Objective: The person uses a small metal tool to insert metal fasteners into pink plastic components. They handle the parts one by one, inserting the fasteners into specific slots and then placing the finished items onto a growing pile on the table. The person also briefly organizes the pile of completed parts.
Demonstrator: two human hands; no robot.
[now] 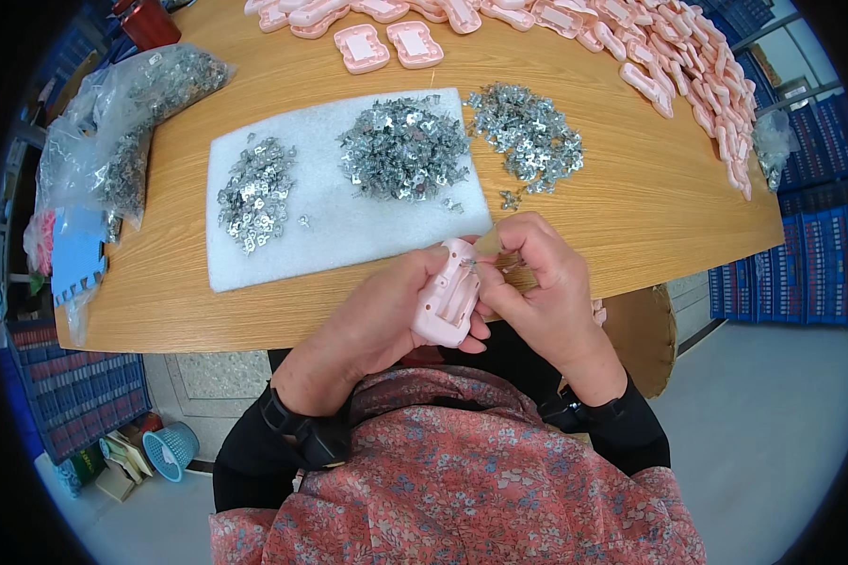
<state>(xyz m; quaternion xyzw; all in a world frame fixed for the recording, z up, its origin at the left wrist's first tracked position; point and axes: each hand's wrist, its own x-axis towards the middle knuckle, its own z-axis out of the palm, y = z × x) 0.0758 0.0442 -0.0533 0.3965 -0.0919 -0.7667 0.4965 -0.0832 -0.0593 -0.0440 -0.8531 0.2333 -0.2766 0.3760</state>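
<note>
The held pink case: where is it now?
Near the head view's centre, the pink case is in the left hand, beside the right hand, near the white mat.

Upper-body clothing of the wearer: a reddish-pink fabric garment [452, 480], printed all over with small blue and cream flowers, gathered into folds at the front. Plain black fitted sleeves [245, 471] emerge from beneath it along the forearms. A black strap with a dark, bulky module [316, 441] encircles the left wrist; a similar black band [608, 411] encircles the right. Left hand [382, 306] and right hand [542, 273] are bare.
</note>
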